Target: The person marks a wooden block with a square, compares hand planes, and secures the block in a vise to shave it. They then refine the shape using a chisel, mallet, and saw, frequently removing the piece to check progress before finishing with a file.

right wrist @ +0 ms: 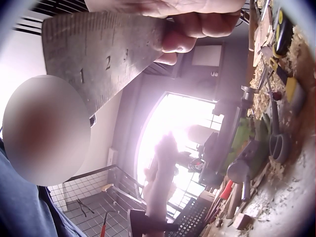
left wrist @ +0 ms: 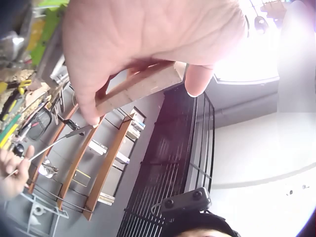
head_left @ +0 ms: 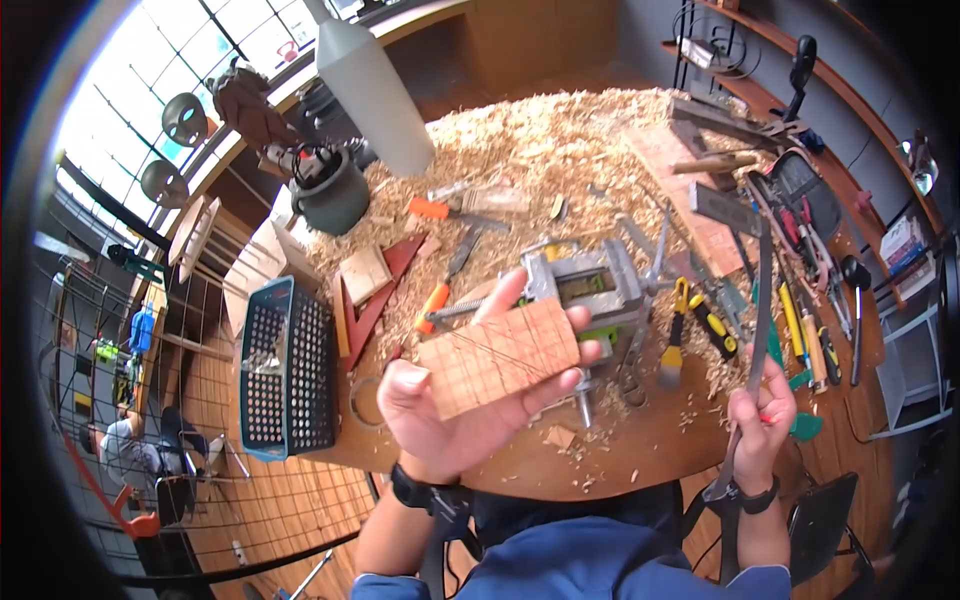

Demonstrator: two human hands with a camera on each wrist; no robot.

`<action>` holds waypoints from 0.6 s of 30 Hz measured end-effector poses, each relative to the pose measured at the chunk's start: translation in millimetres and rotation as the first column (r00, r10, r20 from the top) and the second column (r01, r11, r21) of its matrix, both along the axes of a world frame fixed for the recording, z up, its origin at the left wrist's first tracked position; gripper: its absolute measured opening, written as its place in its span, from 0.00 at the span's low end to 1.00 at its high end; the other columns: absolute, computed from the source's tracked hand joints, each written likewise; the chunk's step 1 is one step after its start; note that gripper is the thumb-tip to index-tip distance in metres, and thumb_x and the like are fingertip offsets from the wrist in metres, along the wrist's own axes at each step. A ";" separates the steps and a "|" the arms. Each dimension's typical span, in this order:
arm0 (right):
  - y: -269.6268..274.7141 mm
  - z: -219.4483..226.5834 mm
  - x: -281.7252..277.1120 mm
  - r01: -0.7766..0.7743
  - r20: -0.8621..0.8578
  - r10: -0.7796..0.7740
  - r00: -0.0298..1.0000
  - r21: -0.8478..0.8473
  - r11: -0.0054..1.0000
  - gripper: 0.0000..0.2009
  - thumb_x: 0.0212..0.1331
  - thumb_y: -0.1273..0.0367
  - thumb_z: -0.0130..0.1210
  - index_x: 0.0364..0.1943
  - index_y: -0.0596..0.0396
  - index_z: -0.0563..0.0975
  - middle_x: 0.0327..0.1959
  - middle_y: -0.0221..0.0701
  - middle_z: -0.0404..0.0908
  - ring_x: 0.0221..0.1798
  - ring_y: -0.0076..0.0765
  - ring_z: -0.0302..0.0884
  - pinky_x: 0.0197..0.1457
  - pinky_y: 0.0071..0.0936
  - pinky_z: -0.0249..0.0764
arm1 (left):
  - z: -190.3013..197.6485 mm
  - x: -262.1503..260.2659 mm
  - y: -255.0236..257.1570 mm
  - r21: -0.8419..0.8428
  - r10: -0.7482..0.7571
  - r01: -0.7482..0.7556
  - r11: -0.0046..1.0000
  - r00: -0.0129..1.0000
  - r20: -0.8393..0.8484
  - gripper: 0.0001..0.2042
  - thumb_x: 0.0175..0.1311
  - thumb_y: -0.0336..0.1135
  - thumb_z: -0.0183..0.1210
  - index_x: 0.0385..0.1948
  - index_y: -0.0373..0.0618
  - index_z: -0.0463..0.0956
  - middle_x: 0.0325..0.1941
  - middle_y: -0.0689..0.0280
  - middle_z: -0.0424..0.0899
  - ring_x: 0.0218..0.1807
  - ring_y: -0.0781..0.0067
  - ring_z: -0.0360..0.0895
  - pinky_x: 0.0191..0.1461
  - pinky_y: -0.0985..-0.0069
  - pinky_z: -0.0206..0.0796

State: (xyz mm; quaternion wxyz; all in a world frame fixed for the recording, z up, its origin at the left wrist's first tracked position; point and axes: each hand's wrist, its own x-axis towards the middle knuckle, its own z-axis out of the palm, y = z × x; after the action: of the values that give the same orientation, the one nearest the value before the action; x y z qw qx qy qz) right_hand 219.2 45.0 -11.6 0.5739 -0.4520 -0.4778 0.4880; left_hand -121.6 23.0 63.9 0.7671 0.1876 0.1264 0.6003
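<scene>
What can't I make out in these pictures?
Scale on the ruler past the 3: right wrist view, covered by the right hand.
Palm-side face of the block: head view, turned away, towards the left hand.
Contents of the basket: head view, blurred.
Titles on the books: head view, too small.
Left fingers: right wrist view, lost in glare.

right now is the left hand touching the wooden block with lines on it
Touching. The head view shows the left hand gripping the wooden block, thumb on one end and fingertips showing past the other.
</scene>
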 end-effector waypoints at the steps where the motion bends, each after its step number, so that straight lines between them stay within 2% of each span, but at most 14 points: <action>1: 0.4 -1.7 -0.6 -0.006 0.002 0.006 1.000 0.003 1.000 0.29 0.65 0.73 0.66 0.70 0.67 0.72 0.25 0.14 0.76 0.26 0.07 0.64 0.31 0.14 0.54 | -11.5 0.3 -7.2 -0.027 -0.019 0.021 0.999 0.998 0.063 0.55 0.52 0.52 0.68 0.87 0.58 0.52 0.85 0.32 0.53 0.82 0.23 0.60 0.84 0.45 0.63; 5: 2.3 -4.7 -2.5 -0.028 0.036 0.027 0.999 0.026 0.999 0.29 0.66 0.74 0.65 0.71 0.67 0.72 0.24 0.14 0.75 0.26 0.06 0.62 0.31 0.14 0.52 | -26.5 4.5 -16.9 -0.070 0.025 -0.016 0.997 0.990 0.140 0.55 0.50 0.50 0.70 0.87 0.59 0.53 0.86 0.35 0.53 0.83 0.24 0.59 0.85 0.45 0.61; 13: 1.0 -4.1 -7.3 0.011 0.050 -0.013 0.999 0.052 0.999 0.30 0.65 0.75 0.63 0.72 0.69 0.71 0.22 0.13 0.73 0.25 0.07 0.61 0.32 0.14 0.53 | -25.4 6.3 -12.4 -0.013 0.008 -0.007 1.000 0.996 0.093 0.57 0.45 0.50 0.72 0.86 0.62 0.56 0.87 0.37 0.52 0.83 0.24 0.58 0.85 0.44 0.61; 18: 0.4 -3.8 -5.9 0.002 0.049 -0.004 0.999 0.035 0.999 0.30 0.65 0.75 0.63 0.72 0.69 0.71 0.22 0.13 0.73 0.26 0.07 0.61 0.32 0.13 0.53 | -29.5 8.1 -13.5 -0.027 -0.027 0.029 0.999 0.998 0.049 0.58 0.43 0.50 0.71 0.86 0.63 0.55 0.88 0.38 0.50 0.84 0.24 0.56 0.87 0.42 0.56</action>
State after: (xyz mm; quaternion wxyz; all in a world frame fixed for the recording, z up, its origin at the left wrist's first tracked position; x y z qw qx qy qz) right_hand 213.3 45.3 -15.4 0.5703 -0.4544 -0.4997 0.4675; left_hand -113.5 9.5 34.4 0.7808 0.1641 0.1132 0.5921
